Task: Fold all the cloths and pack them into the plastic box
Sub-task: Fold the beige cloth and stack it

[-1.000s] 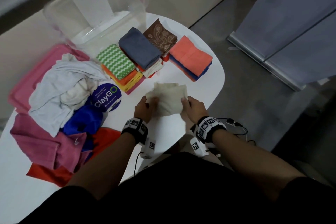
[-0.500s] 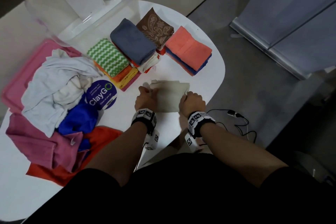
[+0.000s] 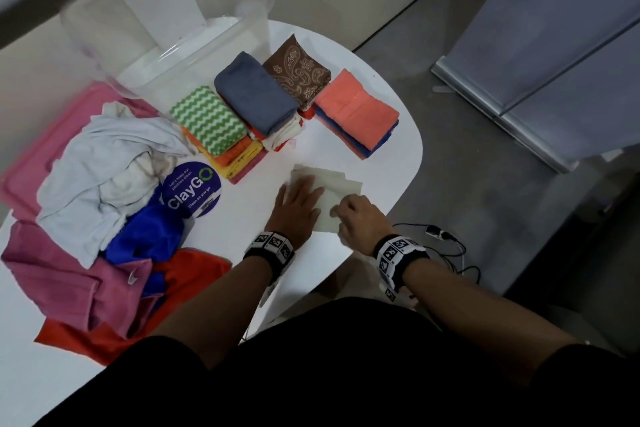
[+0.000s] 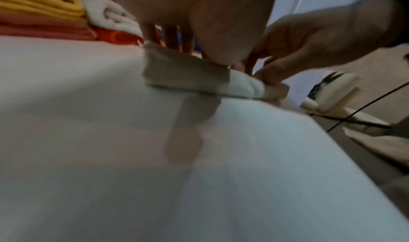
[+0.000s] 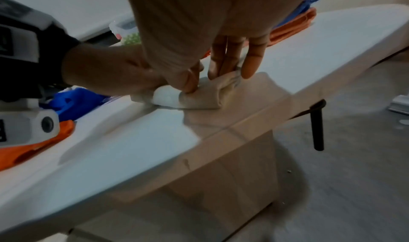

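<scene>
A small cream cloth (image 3: 337,184) lies partly folded on the white table (image 3: 391,156) near its front right edge. My left hand (image 3: 301,191) rests flat on the cloth's left half with straight fingers (image 4: 170,34). My right hand (image 3: 341,210) pinches the cloth's near right fold (image 5: 199,95) between thumb and fingers. The clear plastic box (image 3: 194,55) stands at the back of the table. Folded stacks sit between it and my hands: green zigzag (image 3: 207,118), grey-blue (image 3: 256,94), brown paisley (image 3: 298,73), coral (image 3: 356,111).
An unfolded heap lies at the left: white cloths (image 3: 104,163), a blue one (image 3: 145,236), a pink one (image 3: 62,270), an orange one (image 3: 187,274). A pink lid (image 3: 45,156) lies under the heap. A round ClayGO sticker (image 3: 192,194) marks the table. A cable (image 3: 443,236) trails on the floor.
The cream cloth, held up between both hands a second ago, now lies on the table. My left hand has flattened onto it, and my right hand has moved to its near right edge.
</scene>
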A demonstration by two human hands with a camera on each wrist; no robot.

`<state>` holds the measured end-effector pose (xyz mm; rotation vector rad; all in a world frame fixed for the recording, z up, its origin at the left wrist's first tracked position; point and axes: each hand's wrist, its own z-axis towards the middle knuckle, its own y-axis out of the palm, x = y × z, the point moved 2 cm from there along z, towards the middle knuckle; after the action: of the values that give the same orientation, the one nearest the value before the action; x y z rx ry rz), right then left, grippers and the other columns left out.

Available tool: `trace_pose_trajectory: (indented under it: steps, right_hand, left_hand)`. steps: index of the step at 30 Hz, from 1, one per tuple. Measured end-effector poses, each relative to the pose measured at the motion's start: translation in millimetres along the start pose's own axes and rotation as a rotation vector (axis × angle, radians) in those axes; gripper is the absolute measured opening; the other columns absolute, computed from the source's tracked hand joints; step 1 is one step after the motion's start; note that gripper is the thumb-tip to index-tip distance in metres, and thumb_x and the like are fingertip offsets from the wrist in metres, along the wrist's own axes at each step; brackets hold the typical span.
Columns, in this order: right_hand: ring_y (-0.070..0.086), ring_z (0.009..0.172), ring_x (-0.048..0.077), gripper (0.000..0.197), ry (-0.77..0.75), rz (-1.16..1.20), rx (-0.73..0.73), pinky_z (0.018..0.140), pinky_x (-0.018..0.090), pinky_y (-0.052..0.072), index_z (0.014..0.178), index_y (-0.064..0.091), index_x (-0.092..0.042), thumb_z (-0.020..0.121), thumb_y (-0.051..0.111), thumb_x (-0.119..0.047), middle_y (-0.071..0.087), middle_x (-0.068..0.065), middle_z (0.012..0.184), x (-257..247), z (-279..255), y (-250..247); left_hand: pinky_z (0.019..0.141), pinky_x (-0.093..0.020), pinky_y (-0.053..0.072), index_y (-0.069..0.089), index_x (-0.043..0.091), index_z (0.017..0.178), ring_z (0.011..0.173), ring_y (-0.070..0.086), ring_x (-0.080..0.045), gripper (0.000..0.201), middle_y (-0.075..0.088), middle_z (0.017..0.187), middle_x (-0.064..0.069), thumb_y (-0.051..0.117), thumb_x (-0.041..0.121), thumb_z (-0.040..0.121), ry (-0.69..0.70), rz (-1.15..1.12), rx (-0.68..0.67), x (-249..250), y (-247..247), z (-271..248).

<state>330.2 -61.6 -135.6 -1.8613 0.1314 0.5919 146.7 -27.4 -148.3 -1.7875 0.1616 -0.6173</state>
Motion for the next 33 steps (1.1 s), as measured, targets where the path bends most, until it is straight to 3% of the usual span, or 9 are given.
trace_pose_trajectory:
  steps: [3, 7, 12, 15, 17, 21, 26, 29, 33]
  right_hand:
    - [0.054, 0.107, 0.026, 0.043, 0.133, 0.117, -0.123, 0.088, 0.039, 0.05, 0.129, 0.057, -0.02, 0.086, 0.061, -0.025, 0.054, 0.005, 0.116, -6, 2, -12]
    - [0.061, 0.101, 0.025, 0.08, 0.442, 0.474, -0.186, 0.09, 0.037, 0.049, 0.151, 0.021, -0.021, 0.087, 0.066, -0.037, 0.064, 0.005, 0.109, -14, 4, -20]
    - [0.069, 0.07, 0.028, 0.055, 0.653, 0.745, -0.22, 0.063, 0.035, 0.057, 0.122, 0.047, -0.017, 0.073, 0.066, -0.032, 0.068, 0.012, 0.097, -35, 18, -14]
    - [0.05, 0.046, 0.021, 0.017, 0.732, 1.056, -0.299, 0.047, 0.027, 0.037, 0.095, 0.05, -0.007, 0.083, 0.062, -0.008, 0.054, 0.013, 0.07, -61, 18, -8]
    - [0.037, 0.044, 0.015, 0.018, 0.817, 1.15, -0.347, 0.045, 0.023, 0.028, 0.091, 0.047, -0.01, 0.089, 0.064, -0.007, 0.042, 0.007, 0.058, -73, 14, 1]
    - [0.06, 0.069, 0.022, 0.038, 0.721, 0.646, -0.335, 0.056, 0.025, 0.044, 0.069, 0.057, -0.022, 0.077, 0.071, -0.056, 0.063, 0.002, 0.074, -69, 12, 2]
    - [0.071, 0.094, 0.032, 0.078, 0.614, 0.994, -0.241, 0.089, 0.048, 0.057, 0.103, 0.071, -0.004, 0.075, 0.061, -0.076, 0.075, 0.013, 0.101, -69, 20, -25]
    - [0.069, 0.104, 0.036, 0.067, 0.58, 1.387, -0.28, 0.091, 0.054, 0.054, 0.122, 0.064, -0.012, 0.083, 0.062, -0.066, 0.071, 0.017, 0.113, -76, 31, -34]
    - [0.07, 0.092, 0.03, 0.043, 0.553, 1.121, -0.163, 0.084, 0.041, 0.057, 0.107, 0.068, -0.011, 0.09, 0.063, -0.05, 0.073, 0.012, 0.103, -74, 59, -66]
  left_hand:
    - [0.118, -0.055, 0.016, 0.021, 0.018, 0.153, 0.147, 0.013, -0.035, 0.064, 0.013, 0.161, -0.013, 0.043, 0.04, 0.097, -0.31, -0.07, -0.002, -3, -11, -4]
    - [0.095, -0.048, 0.04, 0.038, 0.016, 0.139, 0.121, 0.047, -0.035, 0.07, 0.046, 0.136, -0.009, 0.047, 0.062, 0.088, -0.725, -0.282, 0.17, -15, -35, -28]
    - [0.086, -0.039, 0.049, 0.048, 0.014, 0.118, 0.098, 0.063, -0.032, 0.091, 0.059, 0.108, -0.004, 0.04, 0.09, 0.07, -0.982, -0.552, -0.052, -31, -28, -60]
    - [0.071, -0.03, 0.049, 0.059, 0.016, 0.077, 0.071, 0.062, -0.023, 0.069, 0.062, 0.072, 0.0, 0.053, 0.084, 0.07, -0.845, -0.614, -0.122, -23, -23, -63]
    - [0.068, -0.028, 0.039, 0.051, 0.017, 0.073, 0.072, 0.055, -0.021, 0.047, 0.054, 0.07, 0.004, 0.066, 0.061, 0.08, -0.771, -0.608, -0.097, -15, -26, -63]
    - [0.073, -0.04, 0.044, 0.041, 0.019, 0.071, 0.081, 0.052, -0.024, 0.036, 0.053, 0.078, -0.002, 0.074, 0.035, 0.072, -0.816, -0.945, -0.047, -20, -35, -64]
    - [0.091, -0.055, 0.05, 0.055, 0.011, 0.084, 0.098, 0.065, -0.036, 0.042, 0.068, 0.1, -0.019, 0.078, 0.021, 0.051, -0.779, -1.484, 0.128, -20, -57, -65]
    - [0.092, -0.051, 0.053, 0.056, 0.009, 0.095, 0.098, 0.067, -0.036, 0.043, 0.069, 0.108, -0.021, 0.078, 0.01, 0.058, -0.735, -1.634, 0.144, -7, -80, -56]
    - [0.086, -0.046, 0.056, 0.054, 0.012, 0.101, 0.093, 0.068, -0.031, 0.045, 0.069, 0.11, -0.018, 0.082, 0.009, 0.067, -0.728, -1.675, 0.277, 0, -98, -33]
